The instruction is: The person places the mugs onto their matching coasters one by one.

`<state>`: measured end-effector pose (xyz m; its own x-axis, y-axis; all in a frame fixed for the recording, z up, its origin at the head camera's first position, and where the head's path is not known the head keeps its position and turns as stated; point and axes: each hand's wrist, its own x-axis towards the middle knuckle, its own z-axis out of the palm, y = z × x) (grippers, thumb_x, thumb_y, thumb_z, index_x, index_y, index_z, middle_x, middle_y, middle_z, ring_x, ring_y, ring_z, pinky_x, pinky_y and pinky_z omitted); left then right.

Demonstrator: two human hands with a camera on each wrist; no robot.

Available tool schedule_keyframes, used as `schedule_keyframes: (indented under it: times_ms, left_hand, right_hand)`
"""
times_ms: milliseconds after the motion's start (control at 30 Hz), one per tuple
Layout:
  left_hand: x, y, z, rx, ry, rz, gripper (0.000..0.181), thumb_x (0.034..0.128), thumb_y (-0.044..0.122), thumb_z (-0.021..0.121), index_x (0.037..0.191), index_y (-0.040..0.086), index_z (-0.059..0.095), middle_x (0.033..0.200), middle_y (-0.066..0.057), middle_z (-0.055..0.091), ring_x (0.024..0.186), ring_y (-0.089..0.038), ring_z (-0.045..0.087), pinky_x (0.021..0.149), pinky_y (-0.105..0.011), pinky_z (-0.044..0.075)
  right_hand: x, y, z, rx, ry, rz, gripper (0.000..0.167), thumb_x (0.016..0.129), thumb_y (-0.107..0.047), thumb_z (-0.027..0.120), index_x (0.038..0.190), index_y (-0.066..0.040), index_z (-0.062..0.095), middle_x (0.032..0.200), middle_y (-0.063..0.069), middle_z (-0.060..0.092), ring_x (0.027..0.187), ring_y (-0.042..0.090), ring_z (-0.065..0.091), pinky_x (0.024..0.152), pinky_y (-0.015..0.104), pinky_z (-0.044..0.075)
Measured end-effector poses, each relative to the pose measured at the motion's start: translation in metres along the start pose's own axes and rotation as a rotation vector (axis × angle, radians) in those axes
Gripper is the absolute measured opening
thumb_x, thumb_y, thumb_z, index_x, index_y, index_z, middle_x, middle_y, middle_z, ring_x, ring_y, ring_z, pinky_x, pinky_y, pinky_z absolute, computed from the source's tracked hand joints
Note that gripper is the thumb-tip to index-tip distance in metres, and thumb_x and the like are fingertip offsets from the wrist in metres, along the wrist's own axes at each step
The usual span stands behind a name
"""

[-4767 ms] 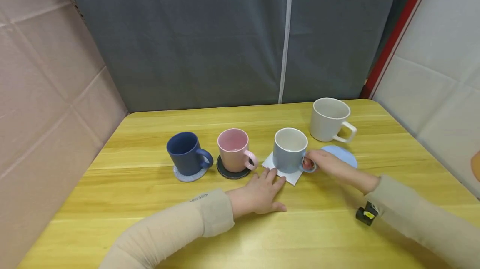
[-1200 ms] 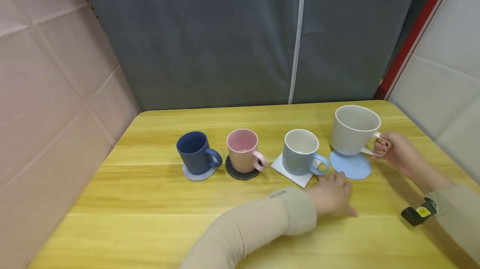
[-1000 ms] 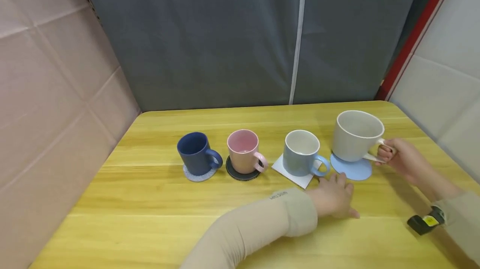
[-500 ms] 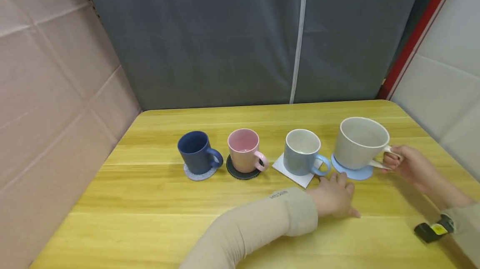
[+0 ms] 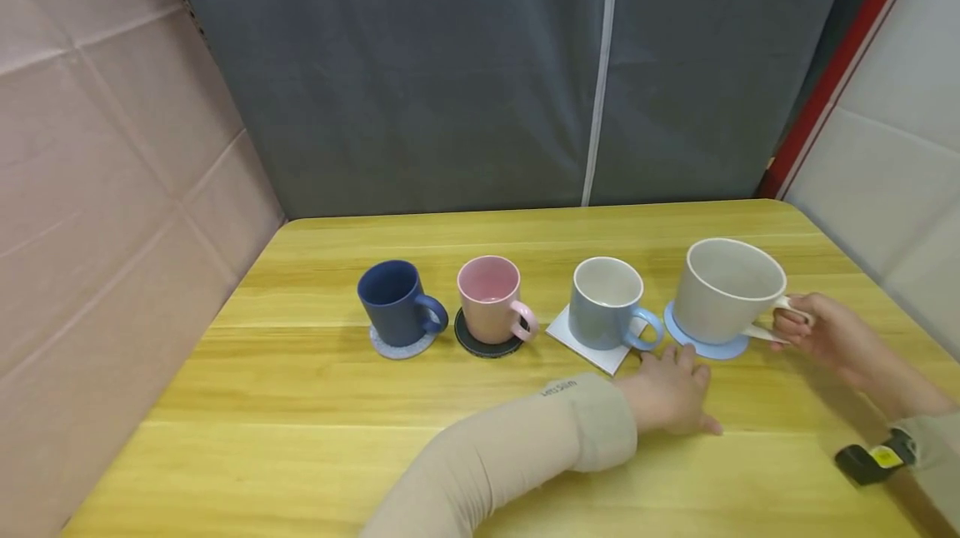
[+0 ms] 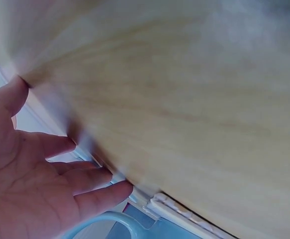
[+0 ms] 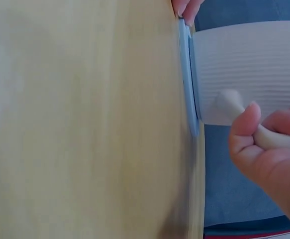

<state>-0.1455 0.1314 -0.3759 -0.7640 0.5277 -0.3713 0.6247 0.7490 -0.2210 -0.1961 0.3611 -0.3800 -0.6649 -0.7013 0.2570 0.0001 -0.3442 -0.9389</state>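
Note:
My right hand (image 5: 825,334) grips the handle of a large white mug (image 5: 727,292). The mug stands over a round light blue coaster (image 5: 678,330); in the right wrist view its base (image 7: 194,74) is against the coaster or a hair above it, I cannot tell which. With fingers spread, my left hand (image 5: 671,392) rests on the table. Its fingertips lie near the blue coaster's left edge and seem to touch it in the right wrist view. Close by, a grey-blue mug (image 5: 596,317) with a light blue handle sits on a square white coaster (image 5: 577,348).
Farther left, a pink mug (image 5: 483,305) is on a black round coaster (image 5: 486,348) and a dark blue mug (image 5: 393,305) on a grey round coaster (image 5: 401,348). The wooden table (image 5: 300,455) ends at a grey curtain (image 5: 412,88) behind.
The right hand has let go of the grey-blue mug and brought the white mug forward and down over the blue coaster. Earlier, the left hand moved right; lately it stays put.

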Motion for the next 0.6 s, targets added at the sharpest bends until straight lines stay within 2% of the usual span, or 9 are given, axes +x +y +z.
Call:
schedule_keyframes:
  times_ms: [333,600]
  left_hand:
    - [0.0002,0.001,0.0001,-0.001,-0.012,0.001,0.074,0.08,0.073,0.029,0.144,0.038,0.017,0.152,0.008,0.007,0.138,-0.011,0.013,0.106,-0.034,0.029]
    - [0.0017,0.001,0.0007,0.005,-0.02,-0.002,0.073,0.0802,0.073,0.028,0.144,0.039,0.014,0.152,0.009,0.005,0.139,-0.011,0.012,0.106,-0.034,0.028]
  right_hand:
    - [-0.0025,-0.0039,-0.0005,-0.029,-0.039,0.033,0.038,0.087,0.006,-0.01,0.069,0.002,0.024,0.064,0.014,0.024,0.062,0.031,0.025,0.079,0.03,0.048]
    - [-0.0009,-0.01,0.0006,-0.057,-0.089,0.075,0.037,0.089,0.004,-0.008,0.071,0.003,0.024,0.065,0.015,0.025,0.066,0.032,0.029,0.082,0.032,0.048]
